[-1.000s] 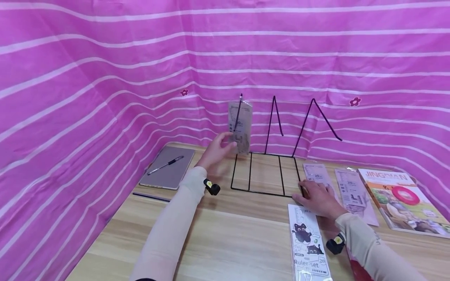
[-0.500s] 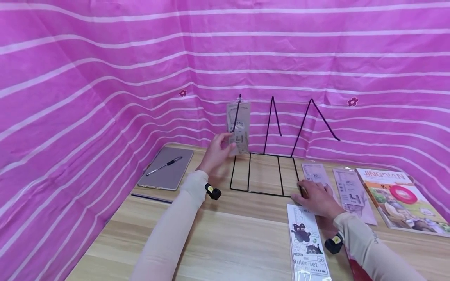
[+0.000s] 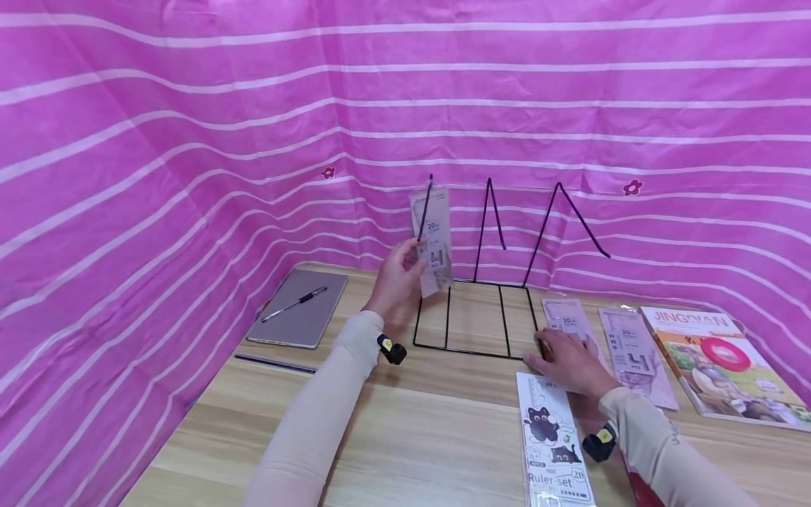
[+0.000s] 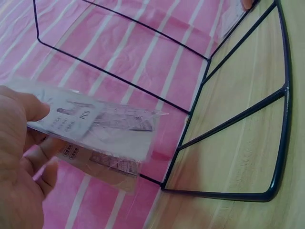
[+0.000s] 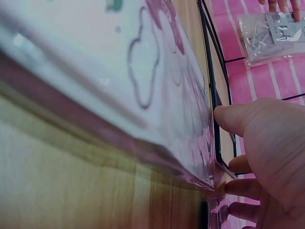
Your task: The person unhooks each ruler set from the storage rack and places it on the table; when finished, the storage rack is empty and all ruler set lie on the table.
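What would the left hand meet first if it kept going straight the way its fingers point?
Probably the leftmost upright wire of the black rack, just beyond the packet the left hand holds; depth is unclear.

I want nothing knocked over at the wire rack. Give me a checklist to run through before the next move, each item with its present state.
1. Left hand has a firm hold on the ruler packet: ok, thumb and fingers pinch its lower part.
2. Packet upright at the rack's leftmost divider: ok, slightly tilted.
3. Packet resting on the wire rack base: cannot tell.
4. Right hand steadies the rack: ok, it rests at the front right corner.
5. Slots of the rack free: ok, no item stands in them.
6. Next packets within reach: ok, a flat ruler packet lies by the right hand and the cat ruler set lies nearer.
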Action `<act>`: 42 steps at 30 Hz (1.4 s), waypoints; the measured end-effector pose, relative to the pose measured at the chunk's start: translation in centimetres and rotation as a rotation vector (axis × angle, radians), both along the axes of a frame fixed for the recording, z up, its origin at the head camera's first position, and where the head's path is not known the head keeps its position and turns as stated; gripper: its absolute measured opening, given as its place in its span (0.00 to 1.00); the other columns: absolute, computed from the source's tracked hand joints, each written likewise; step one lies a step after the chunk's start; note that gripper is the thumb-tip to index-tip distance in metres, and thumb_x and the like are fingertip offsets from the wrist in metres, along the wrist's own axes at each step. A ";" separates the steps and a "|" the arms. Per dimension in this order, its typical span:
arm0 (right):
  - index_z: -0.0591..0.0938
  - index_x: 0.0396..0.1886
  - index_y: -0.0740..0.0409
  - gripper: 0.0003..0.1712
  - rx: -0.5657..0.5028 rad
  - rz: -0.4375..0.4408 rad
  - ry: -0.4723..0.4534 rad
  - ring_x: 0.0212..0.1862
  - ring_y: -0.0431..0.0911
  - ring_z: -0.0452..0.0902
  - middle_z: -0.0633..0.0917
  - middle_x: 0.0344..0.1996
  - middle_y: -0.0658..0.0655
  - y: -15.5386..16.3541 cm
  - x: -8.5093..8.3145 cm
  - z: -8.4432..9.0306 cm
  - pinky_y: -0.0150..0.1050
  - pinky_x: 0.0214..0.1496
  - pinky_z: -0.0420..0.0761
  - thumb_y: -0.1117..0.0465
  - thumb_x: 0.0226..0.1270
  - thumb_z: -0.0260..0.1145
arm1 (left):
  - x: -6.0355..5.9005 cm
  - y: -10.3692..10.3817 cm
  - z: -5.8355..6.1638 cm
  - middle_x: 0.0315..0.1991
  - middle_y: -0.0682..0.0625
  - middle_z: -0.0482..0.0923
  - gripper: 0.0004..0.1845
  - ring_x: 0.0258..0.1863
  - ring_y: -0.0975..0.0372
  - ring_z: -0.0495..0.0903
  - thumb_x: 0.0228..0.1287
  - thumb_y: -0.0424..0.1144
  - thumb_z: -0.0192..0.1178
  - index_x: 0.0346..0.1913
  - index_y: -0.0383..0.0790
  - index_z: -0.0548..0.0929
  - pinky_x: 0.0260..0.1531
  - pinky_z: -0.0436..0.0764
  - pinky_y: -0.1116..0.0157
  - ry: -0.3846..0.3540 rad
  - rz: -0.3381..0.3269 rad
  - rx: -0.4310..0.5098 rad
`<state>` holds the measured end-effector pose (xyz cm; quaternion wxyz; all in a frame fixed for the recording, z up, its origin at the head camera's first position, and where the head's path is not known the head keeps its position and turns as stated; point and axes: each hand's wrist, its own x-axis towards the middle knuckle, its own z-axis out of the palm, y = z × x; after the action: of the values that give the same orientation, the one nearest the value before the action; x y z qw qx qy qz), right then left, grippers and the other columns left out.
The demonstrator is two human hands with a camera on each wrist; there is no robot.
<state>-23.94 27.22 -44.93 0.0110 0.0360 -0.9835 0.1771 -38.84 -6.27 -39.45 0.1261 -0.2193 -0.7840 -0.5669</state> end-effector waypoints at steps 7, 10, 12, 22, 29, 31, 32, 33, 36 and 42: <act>0.71 0.76 0.65 0.44 0.004 -0.002 -0.011 0.74 0.74 0.63 0.72 0.73 0.74 0.0 -0.1 -0.1 0.77 0.74 0.50 0.39 0.73 0.67 | 1.5 -0.3 0.8 0.46 0.43 0.85 0.28 0.37 0.58 0.79 0.76 0.33 0.61 0.75 0.57 0.76 0.34 0.82 0.67 0.044 -0.001 -0.039; 0.71 0.76 0.64 0.44 0.002 -0.004 -0.018 0.75 0.75 0.62 0.72 0.73 0.74 0.0 0.0 0.0 0.78 0.74 0.48 0.39 0.73 0.67 | 2.2 -1.1 1.0 0.48 0.44 0.85 0.29 0.39 0.58 0.80 0.77 0.34 0.61 0.76 0.60 0.74 0.37 0.83 0.66 0.038 -0.028 -0.051; 0.71 0.76 0.65 0.44 0.001 -0.004 -0.018 0.74 0.75 0.62 0.72 0.73 0.74 0.0 0.0 0.1 0.78 0.74 0.48 0.39 0.73 0.67 | 2.7 -1.7 1.2 0.51 0.44 0.85 0.30 0.40 0.57 0.81 0.76 0.33 0.62 0.76 0.60 0.74 0.39 0.85 0.64 0.046 -0.045 -0.072; 0.71 0.76 0.65 0.44 -0.005 -0.002 -0.024 0.74 0.75 0.62 0.72 0.73 0.75 -0.1 0.1 0.2 0.77 0.74 0.49 0.40 0.73 0.68 | 6.5 -4.7 1.6 0.48 0.49 0.84 0.30 0.39 0.59 0.81 0.76 0.35 0.64 0.75 0.60 0.74 0.31 0.83 0.65 0.074 -0.040 -0.199; 0.70 0.76 0.65 0.45 -0.004 -0.010 -0.030 0.75 0.76 0.62 0.71 0.73 0.75 -0.1 0.0 0.0 0.78 0.74 0.48 0.39 0.73 0.68 | 8.6 -5.6 1.6 0.50 0.47 0.84 0.30 0.38 0.59 0.81 0.76 0.33 0.63 0.76 0.58 0.73 0.27 0.84 0.66 0.053 -0.068 -0.223; 0.70 0.76 0.65 0.46 -0.003 -0.010 -0.033 0.75 0.76 0.62 0.71 0.73 0.76 -0.1 0.1 0.0 0.78 0.74 0.48 0.39 0.72 0.67 | 9.2 -5.9 1.5 0.48 0.46 0.83 0.30 0.37 0.59 0.80 0.76 0.33 0.63 0.76 0.58 0.73 0.27 0.84 0.66 0.051 -0.077 -0.221; 0.70 0.76 0.66 0.46 0.000 -0.010 -0.035 0.75 0.76 0.61 0.71 0.74 0.76 -0.1 0.1 0.1 0.78 0.74 0.48 0.38 0.73 0.67 | 9.4 -6.1 1.5 0.48 0.45 0.84 0.30 0.37 0.60 0.80 0.76 0.33 0.63 0.76 0.58 0.74 0.27 0.83 0.66 0.058 -0.080 -0.222; 0.70 0.76 0.66 0.46 0.001 -0.010 -0.037 0.75 0.76 0.61 0.70 0.74 0.76 -0.1 0.1 0.1 0.78 0.74 0.49 0.38 0.73 0.67 | 9.7 -6.2 1.5 0.50 0.46 0.84 0.30 0.37 0.59 0.80 0.76 0.33 0.63 0.76 0.57 0.74 0.29 0.84 0.66 0.064 -0.087 -0.219; 0.69 0.77 0.66 0.46 0.007 -0.011 -0.040 0.75 0.76 0.61 0.70 0.74 0.76 -0.1 0.2 0.1 0.77 0.74 0.51 0.39 0.73 0.67 | 10.5 -6.6 1.3 0.53 0.47 0.84 0.30 0.37 0.60 0.80 0.76 0.34 0.63 0.76 0.59 0.74 0.34 0.84 0.66 0.071 -0.094 -0.218; 0.69 0.77 0.66 0.46 0.005 -0.017 -0.050 0.75 0.76 0.61 0.69 0.74 0.77 -0.3 0.2 0.2 0.77 0.74 0.52 0.38 0.74 0.67 | 12.0 -7.3 1.0 0.63 0.51 0.82 0.30 0.39 0.61 0.81 0.75 0.34 0.64 0.75 0.60 0.75 0.38 0.86 0.64 0.062 -0.111 -0.192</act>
<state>-23.76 26.96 -44.74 -0.0124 0.0230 -0.9841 0.1754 -26.87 -13.59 -38.42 0.0974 -0.2909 -0.8172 -0.4880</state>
